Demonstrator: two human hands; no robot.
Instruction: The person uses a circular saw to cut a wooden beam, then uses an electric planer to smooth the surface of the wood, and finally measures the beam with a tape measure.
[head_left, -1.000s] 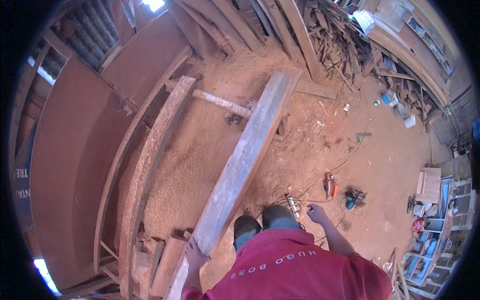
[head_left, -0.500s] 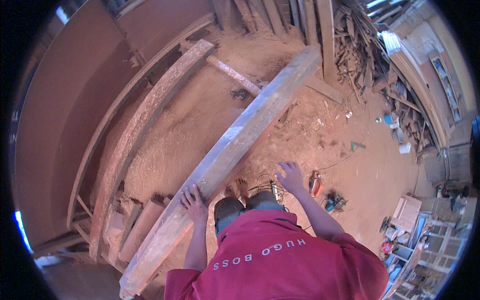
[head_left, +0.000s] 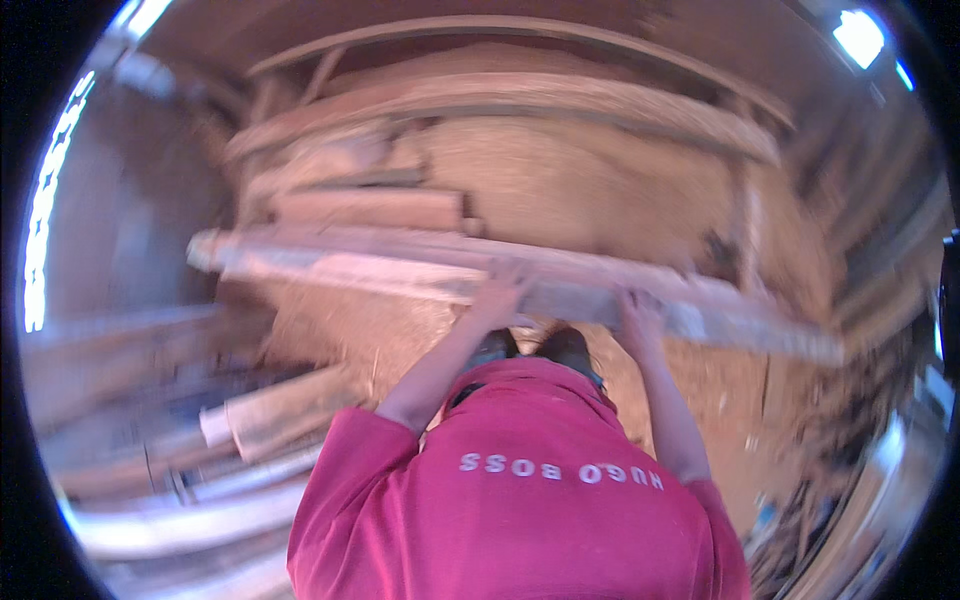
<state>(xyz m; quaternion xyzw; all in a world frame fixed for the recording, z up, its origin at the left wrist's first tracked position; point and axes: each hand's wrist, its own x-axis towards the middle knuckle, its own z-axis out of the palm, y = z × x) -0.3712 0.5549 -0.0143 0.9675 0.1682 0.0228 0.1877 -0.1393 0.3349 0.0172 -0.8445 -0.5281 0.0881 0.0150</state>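
Observation:
A long, thick wooden beam (head_left: 572,288) lies across the view in front of my legs, pale along its near face. My left hand (head_left: 502,292) holds the near edge about mid-length, fingers over the top and thumb lower down the near face. To the right, my right hand (head_left: 640,312) grips the same edge, its fingers on the upper side. Both hands are somewhat blurred, and the underside of the beam is hidden.
Beyond the beam, sawdust (head_left: 560,185) lies behind a long wooden rail (head_left: 480,95). Shorter timber pieces (head_left: 370,208) rest at the beam's far left side. More boards (head_left: 285,400) lie at the lower left; blurred scrap wood is at the lower right.
My right hand, earlier raised off the beam with fingers spread, is now on it. The view has swung left, so the beam lies nearly crosswise. My left hand stays on the beam.

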